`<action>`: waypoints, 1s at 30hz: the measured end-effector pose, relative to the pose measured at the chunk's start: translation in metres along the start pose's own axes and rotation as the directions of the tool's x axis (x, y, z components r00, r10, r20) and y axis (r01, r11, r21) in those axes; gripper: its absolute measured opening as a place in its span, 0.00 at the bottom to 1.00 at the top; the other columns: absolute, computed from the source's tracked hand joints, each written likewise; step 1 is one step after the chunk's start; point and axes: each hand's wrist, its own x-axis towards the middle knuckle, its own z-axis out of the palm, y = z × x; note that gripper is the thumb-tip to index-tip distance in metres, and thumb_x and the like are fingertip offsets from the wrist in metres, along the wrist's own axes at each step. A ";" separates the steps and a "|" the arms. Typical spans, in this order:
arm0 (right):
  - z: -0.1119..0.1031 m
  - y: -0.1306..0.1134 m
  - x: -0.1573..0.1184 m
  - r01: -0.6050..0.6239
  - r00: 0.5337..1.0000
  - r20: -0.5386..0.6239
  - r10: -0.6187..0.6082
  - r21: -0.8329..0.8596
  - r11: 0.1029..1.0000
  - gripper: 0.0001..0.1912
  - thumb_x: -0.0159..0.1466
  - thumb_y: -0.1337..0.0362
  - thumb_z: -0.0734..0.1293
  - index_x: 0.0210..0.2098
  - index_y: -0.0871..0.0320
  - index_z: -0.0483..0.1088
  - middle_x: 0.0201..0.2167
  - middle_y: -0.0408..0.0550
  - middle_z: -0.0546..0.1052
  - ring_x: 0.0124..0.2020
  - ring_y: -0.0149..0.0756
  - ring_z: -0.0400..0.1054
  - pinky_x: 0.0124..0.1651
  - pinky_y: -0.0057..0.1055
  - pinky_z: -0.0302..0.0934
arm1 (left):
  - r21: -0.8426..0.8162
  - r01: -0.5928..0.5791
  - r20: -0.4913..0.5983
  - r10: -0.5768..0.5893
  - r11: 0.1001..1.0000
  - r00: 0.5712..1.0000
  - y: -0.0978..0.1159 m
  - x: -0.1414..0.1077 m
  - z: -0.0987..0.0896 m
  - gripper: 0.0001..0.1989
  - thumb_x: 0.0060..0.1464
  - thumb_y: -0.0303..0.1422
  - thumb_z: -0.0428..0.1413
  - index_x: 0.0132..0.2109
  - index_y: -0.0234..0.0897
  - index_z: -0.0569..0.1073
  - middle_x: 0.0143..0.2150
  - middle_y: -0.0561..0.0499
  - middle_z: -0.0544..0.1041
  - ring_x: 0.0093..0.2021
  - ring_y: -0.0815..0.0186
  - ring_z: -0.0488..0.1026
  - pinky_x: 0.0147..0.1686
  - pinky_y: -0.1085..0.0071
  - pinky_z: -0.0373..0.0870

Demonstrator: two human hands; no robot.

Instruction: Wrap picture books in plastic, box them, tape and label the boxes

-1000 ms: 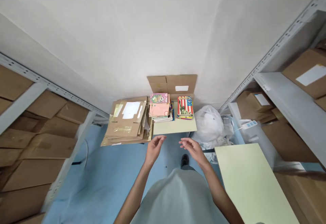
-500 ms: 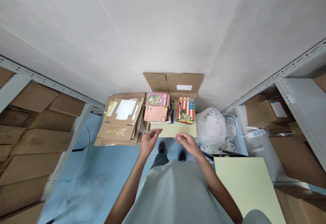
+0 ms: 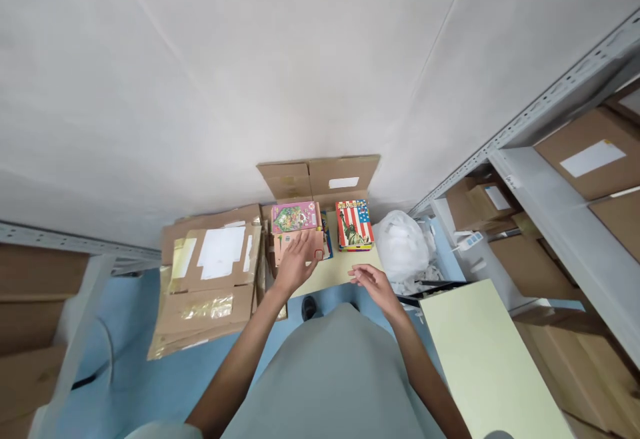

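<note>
My left hand (image 3: 296, 264) reaches over a pink book (image 3: 285, 242), palm down with fingers stretched out. Whether it touches the cover cannot be told. Just behind lies a purple picture book (image 3: 296, 217) on the same stack. My right hand (image 3: 373, 284) hovers at the front edge of the pale yellow table (image 3: 333, 270), fingers loosely bent and apart, holding nothing. Beyond it stands a second stack of books, topped by a red-and-white striped book (image 3: 353, 224) with a statue on its cover. A blue book (image 3: 327, 242) shows partly between the two stacks.
Flattened cardboard (image 3: 215, 292) is piled to the left. An opened cardboard box flap (image 3: 320, 176) leans on the wall behind the books. To the right sits a white plastic bag (image 3: 403, 242), near a second pale tabletop (image 3: 490, 359). Shelves with boxes (image 3: 540, 272) flank both sides.
My left hand has moved forward onto or just above the pink book, its fingers spreading out. My right hand stays near the table's front edge. The view has turned slightly.
</note>
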 end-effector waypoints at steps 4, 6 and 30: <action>0.015 0.003 -0.012 -0.013 0.997 -0.081 0.013 0.010 1.000 0.37 0.58 0.27 0.76 0.48 0.53 0.81 0.48 0.57 0.88 0.46 0.51 0.84 0.54 0.46 0.74 | 0.051 -0.148 0.146 0.139 0.988 0.979 -0.019 -0.004 0.009 0.40 0.65 0.36 0.60 0.79 0.32 0.61 0.82 0.33 0.59 0.83 0.42 0.52 0.80 0.42 0.51; 0.025 0.007 -0.020 -0.023 0.992 -0.120 0.025 0.020 1.000 0.38 0.57 0.27 0.76 0.48 0.53 0.80 0.49 0.57 0.88 0.46 0.51 0.84 0.54 0.46 0.73 | 0.062 -0.193 0.184 0.179 0.979 0.966 -0.026 -0.008 0.011 0.38 0.65 0.29 0.56 0.79 0.31 0.61 0.82 0.33 0.56 0.84 0.44 0.50 0.80 0.43 0.50; -0.008 0.034 -0.124 0.046 0.854 -0.519 0.043 0.157 0.987 0.32 0.59 0.33 0.78 0.48 0.51 0.83 0.45 0.53 0.87 0.45 0.53 0.82 0.55 0.50 0.74 | -0.779 0.466 0.560 0.131 0.420 0.818 0.130 0.042 0.000 0.37 0.58 0.62 0.65 0.59 0.35 0.82 0.56 0.39 0.87 0.56 0.44 0.84 0.58 0.49 0.82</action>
